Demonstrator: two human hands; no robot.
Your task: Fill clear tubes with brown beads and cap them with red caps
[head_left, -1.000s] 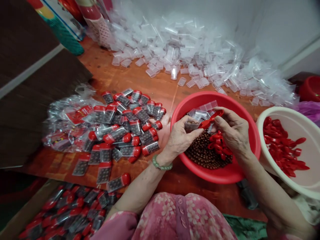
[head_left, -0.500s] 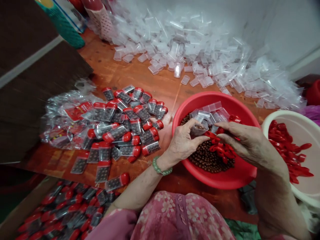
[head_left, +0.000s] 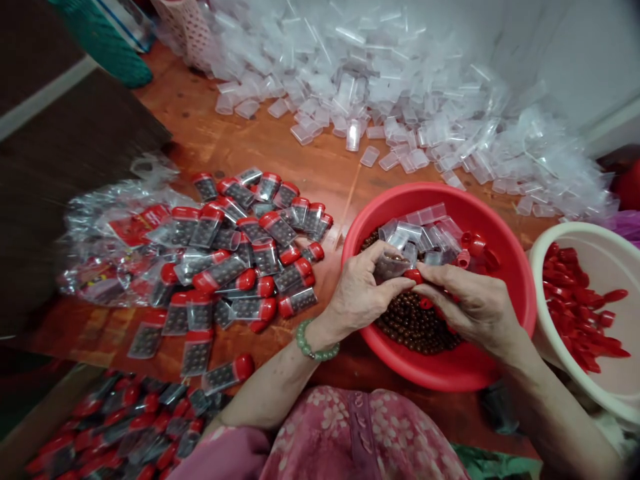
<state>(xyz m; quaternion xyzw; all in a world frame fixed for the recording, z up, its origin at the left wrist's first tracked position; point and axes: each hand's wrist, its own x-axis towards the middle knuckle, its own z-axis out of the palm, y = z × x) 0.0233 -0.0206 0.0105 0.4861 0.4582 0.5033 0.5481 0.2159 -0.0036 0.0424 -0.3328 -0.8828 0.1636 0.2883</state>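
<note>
Over a red basin (head_left: pixel 520 293), my left hand (head_left: pixel 357 290) grips a clear plastic container (head_left: pixel 390 267) with some brown balls inside it. My right hand (head_left: pixel 473 303) pinches a small red cap (head_left: pixel 413 275) at the mouth of that container; whether the cap is seated I cannot tell. Below my hands, brown balls (head_left: pixel 417 323) cover part of the basin's bottom. Clear empty containers (head_left: pixel 425 230) lie in the basin behind my fingers, with loose red caps (head_left: pixel 477 247) to their right.
Filled red-capped containers (head_left: pixel 265 257) are spread to the left beside a clear plastic bag (head_left: pixel 100 220). More filled ones (head_left: pixel 125 427) lie lower left. A heap of clear containers (head_left: pixel 400 87) lines the wall. A white tub (head_left: pixel 620 267) of red caps stands right.
My right hand has brought a red cap against the container's mouth. The other red caps it was over are now mostly hidden beneath it. The view has shifted slightly.
</note>
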